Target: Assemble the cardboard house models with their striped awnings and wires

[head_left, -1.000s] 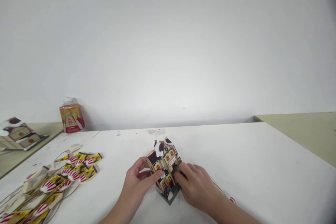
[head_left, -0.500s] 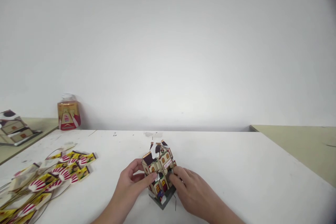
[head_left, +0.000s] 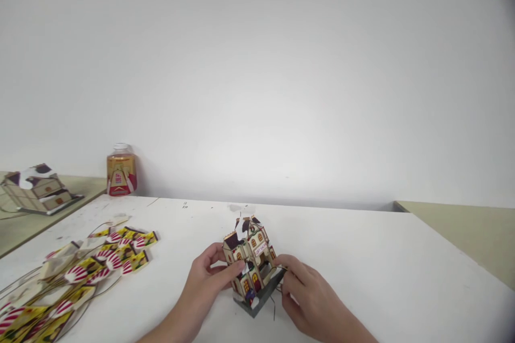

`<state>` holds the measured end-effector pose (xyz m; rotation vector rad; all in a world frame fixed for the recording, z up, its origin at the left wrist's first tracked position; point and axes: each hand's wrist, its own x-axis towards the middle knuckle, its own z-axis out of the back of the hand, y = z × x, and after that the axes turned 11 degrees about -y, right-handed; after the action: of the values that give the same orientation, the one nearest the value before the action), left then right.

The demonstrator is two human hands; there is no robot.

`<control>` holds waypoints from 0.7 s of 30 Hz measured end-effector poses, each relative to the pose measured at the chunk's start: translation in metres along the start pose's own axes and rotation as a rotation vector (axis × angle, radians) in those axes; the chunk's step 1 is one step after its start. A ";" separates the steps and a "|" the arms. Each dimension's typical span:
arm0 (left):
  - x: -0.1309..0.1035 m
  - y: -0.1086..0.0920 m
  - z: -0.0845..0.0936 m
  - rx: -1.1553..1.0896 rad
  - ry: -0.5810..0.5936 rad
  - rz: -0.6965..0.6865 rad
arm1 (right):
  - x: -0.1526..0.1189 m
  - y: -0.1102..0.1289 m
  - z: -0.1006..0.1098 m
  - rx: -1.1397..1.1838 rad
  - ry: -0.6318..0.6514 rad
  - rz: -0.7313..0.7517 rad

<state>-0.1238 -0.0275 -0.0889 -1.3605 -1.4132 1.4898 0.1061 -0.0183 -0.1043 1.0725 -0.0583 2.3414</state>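
A small model house (head_left: 251,257) with a "GIFT SHOP" sign, painted windows and a snow-patched dark roof is tilted above the white table. Its base is a dark green board (head_left: 263,297). My left hand (head_left: 209,278) grips the house's left side, thumb across the front. At the lower right corner, the pinched fingers of my right hand (head_left: 308,292) close on a thin wire (head_left: 285,268) beside the front opening. More thin wire hangs below the base. Exactly where the wire joins the house is hidden.
On the left of the table (head_left: 341,257) lies a pile of yellow, red-and-white striped pieces (head_left: 100,268) with long wires. A white-capped bottle (head_left: 122,171) stands at the back left. Another model house (head_left: 42,190) sits on the side surface beyond it.
My right hand has drawn back from the front opening to the house's lower right corner, uncovering the opening. The view has shifted slightly; my left hand keeps its hold.
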 end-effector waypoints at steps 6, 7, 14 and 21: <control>0.000 -0.004 0.000 -0.084 -0.033 0.085 | 0.003 -0.003 0.008 0.013 -0.170 0.070; 0.000 -0.004 0.000 -0.096 -0.035 0.089 | 0.003 -0.003 0.009 0.037 -0.189 0.062; -0.001 -0.012 0.003 -0.192 -0.088 0.059 | 0.008 0.009 0.010 0.368 -0.260 -0.061; 0.006 -0.018 0.004 -0.276 -0.172 0.058 | 0.009 0.022 -0.004 0.594 -0.122 0.105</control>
<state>-0.1328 -0.0195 -0.0738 -1.4764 -1.7542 1.5215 0.0873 -0.0321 -0.0969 1.5173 0.5806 2.4458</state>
